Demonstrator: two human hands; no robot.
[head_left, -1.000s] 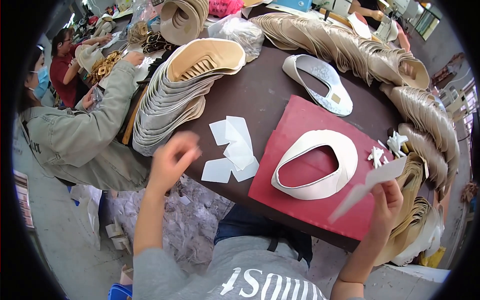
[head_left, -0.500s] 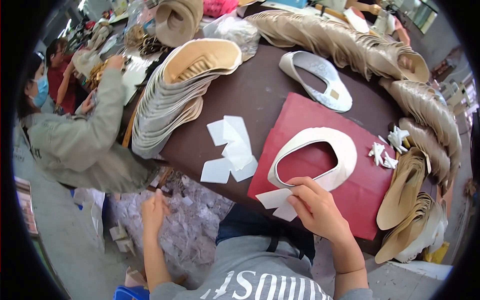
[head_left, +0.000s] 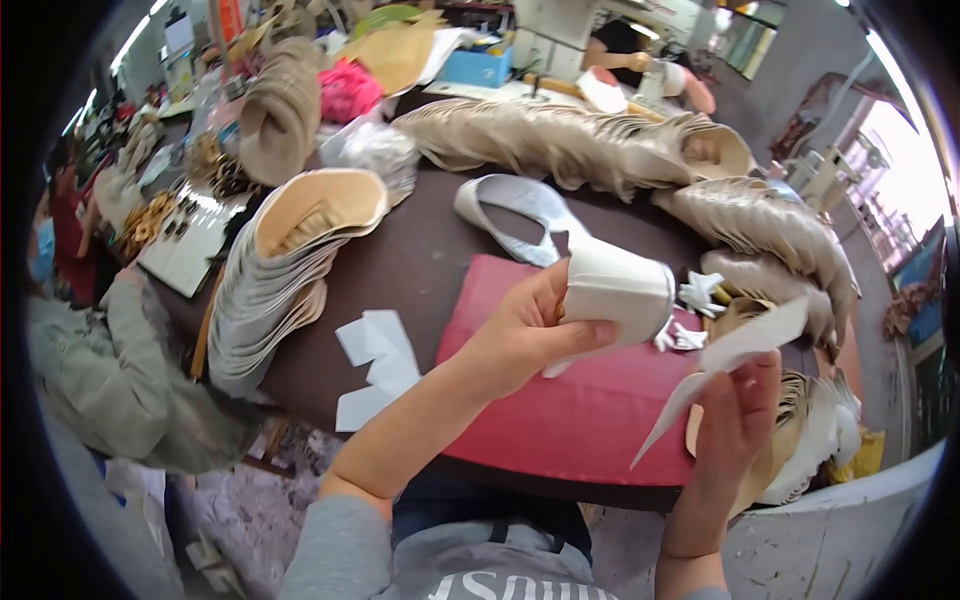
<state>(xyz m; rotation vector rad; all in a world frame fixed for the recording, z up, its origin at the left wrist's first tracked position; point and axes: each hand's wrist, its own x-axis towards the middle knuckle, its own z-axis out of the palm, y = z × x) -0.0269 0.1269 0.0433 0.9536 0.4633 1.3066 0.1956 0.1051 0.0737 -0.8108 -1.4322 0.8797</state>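
My left hand [head_left: 530,325] grips a white shoe upper [head_left: 628,295] above the red mat [head_left: 590,425], its rounded end turned to the right. Held up at the right, a thin white sheet piece [head_left: 750,335] is pinched in my right hand [head_left: 738,405], apart from the upper. Behind the mat lies a silvery patterned shoe upper [head_left: 545,208], partly hidden by the white one. Several cut white pieces [head_left: 385,365] rest on the brown table left of the mat. Small white bits [head_left: 702,290] lie by the mat's right edge.
A curved stack of pale uppers [head_left: 270,270] stands at the left. Long rows of beige uppers [head_left: 560,140] line the table's far and right edges. A person in a grey-green sleeve [head_left: 125,350] sits at the left. Paper scraps [head_left: 240,515] cover the floor below.
My left hand has come up from beside the table and now holds the white upper, lifted off the mat. My right hand has moved right with a white piece. The view has shifted.
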